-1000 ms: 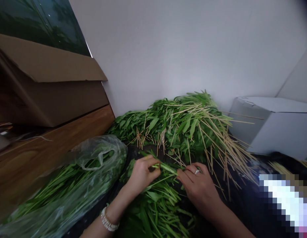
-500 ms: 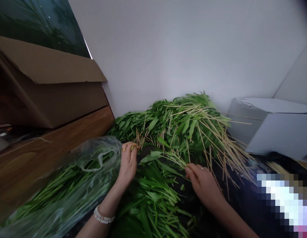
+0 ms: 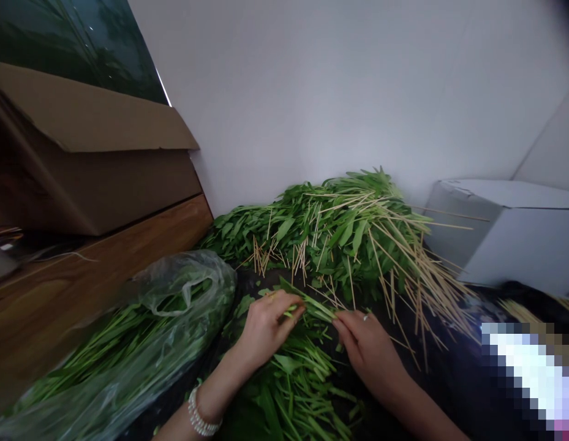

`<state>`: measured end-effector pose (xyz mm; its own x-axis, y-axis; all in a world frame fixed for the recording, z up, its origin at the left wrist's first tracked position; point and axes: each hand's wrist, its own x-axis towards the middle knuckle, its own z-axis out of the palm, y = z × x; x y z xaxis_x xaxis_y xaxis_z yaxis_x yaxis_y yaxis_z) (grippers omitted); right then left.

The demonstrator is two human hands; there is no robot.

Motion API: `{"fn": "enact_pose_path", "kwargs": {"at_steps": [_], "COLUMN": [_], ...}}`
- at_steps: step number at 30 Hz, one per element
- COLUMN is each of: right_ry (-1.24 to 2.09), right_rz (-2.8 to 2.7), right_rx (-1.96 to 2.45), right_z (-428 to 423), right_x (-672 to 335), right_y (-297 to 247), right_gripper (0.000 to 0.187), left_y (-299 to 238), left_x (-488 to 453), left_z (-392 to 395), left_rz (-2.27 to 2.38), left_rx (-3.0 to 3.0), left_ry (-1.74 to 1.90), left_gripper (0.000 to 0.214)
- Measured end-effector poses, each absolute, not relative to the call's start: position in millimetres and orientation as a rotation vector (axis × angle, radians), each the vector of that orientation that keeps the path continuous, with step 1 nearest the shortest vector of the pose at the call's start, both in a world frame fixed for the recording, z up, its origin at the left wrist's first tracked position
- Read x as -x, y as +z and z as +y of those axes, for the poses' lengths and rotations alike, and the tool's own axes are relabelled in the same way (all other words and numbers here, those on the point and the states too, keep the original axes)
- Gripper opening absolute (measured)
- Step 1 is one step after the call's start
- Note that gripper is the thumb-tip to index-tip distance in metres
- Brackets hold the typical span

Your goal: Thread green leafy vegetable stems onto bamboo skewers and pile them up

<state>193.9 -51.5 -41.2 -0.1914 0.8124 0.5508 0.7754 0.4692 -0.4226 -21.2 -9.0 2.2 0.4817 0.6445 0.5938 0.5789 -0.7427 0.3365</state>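
Note:
A small bunch of leafy greens (image 3: 317, 307) stretches between my two hands. My right hand (image 3: 369, 346), with a ring on it, pinches the stem end. Fingers curled, my left hand (image 3: 272, 318) grips the bunch nearer its leaves; bits of pale green stem show between the fingertips, partly hidden. Below both hands lies a pile of cut greens (image 3: 293, 383), short stem pieces among its leaves. Behind them, a larger heap of leafy greens (image 3: 321, 226) leans by the wall, with many thin wooden sticks (image 3: 417, 275) in and across it.
To the left, a clear plastic bag (image 3: 169, 331) holds long greens beside a wooden surface (image 3: 141, 233). An open cardboard box (image 3: 128, 184) sits on that wood. At the right stands a white box (image 3: 532, 245). A pale wall (image 3: 334, 92) rises behind the heap.
My left hand has moved right and toward me, from near the heap's front to the bunch, and now grips it. The right hand has shifted slightly left, still holding the stems.

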Motion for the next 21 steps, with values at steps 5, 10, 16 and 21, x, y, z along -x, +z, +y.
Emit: {"fn": "enact_pose_path", "kwargs": {"at_steps": [5,10,16,21], "right_ry": [-0.009,-0.063,-0.089,0.01], "right_rz": [-2.026,-2.063,-2.072,-2.102], "right_rx": [1.263,1.2,1.169,1.196], "right_z": [-56,-57,-57,-59], "right_x": [-190,-186,-187,-187], "right_y": [-39,-35,-34,-30], "right_gripper": [0.025,0.03,0.025,0.025], "left_y": [-7,-5,-3,-5], "left_x": [20,18,18,17], "left_z": [-7,-9,-9,-10], "left_rz": [1.047,1.009,0.981,1.04], "left_rx": [-2.752,-2.932,-3.044,-2.973], "left_ry": [1.074,0.834,0.703,0.846], "left_gripper": [0.021,0.028,0.021,0.013]}}
